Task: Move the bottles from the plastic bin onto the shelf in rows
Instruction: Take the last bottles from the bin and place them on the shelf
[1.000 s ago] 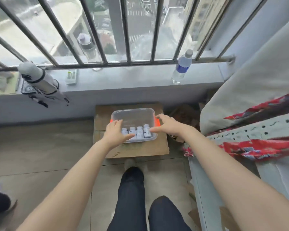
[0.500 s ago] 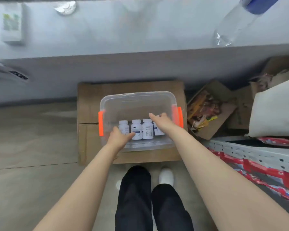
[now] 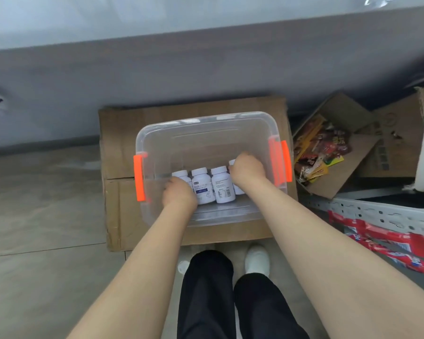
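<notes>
Clear plastic bin (image 3: 206, 143) with orange handles sits on a cardboard box (image 3: 118, 133) on the floor. Four white bottles (image 3: 201, 187) stand in a row along its near wall. Your left grip (image 3: 179, 195) curls round the left bottle (image 3: 181, 176), and your right grip (image 3: 247, 171) curls over the right bottle (image 3: 238, 189). Two more stand between them.

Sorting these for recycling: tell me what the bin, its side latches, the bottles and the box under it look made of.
Bin: clear, glossy plastic; the cardboard shows through its walls.
Latches: opaque orange plastic, probably, smooth and bright.
Bottles: white opaque plastic, it seems, with printed labels and white caps.
Box: brown corrugated cardboard, matte, with a flap seam.
</notes>
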